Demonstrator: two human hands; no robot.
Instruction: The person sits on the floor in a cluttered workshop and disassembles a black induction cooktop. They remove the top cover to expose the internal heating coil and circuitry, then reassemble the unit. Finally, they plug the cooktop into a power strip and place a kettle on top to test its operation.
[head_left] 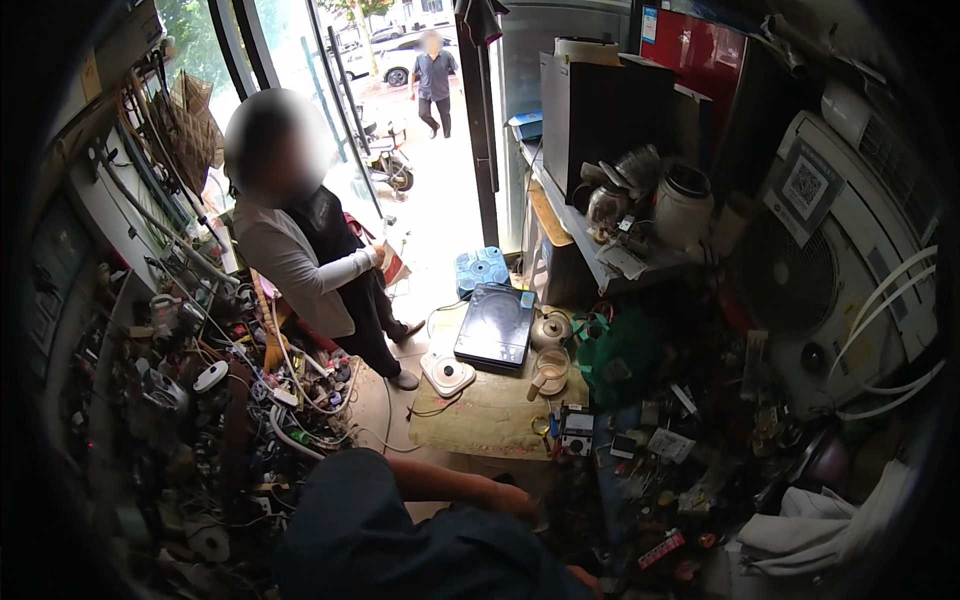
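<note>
My left arm in a dark blue sleeve comes in from the lower edge. My left hand [515, 502] is low over the shadowed area just in front of the worn yellowish tabletop [480, 425]; its fingers are lost in the dark. A sliver of skin at the lower edge appears to be my right hand [584, 577], with no fingers showing. Nearest on the tabletop are a small meter-like box [576, 432], a clear measuring jug [552, 372], a kettle [551, 329], a black induction cooker [494, 326] and a white square hotplate-like unit [447, 374].
A person in a light jacket [300, 260] stands at the left, beside heaped cables and parts [200, 400]. Another person [434, 80] is outside the doorway. A blue stool [482, 268] stands behind the cooker. At right are a green bag [620, 355], small parts and an air-conditioner unit [850, 260].
</note>
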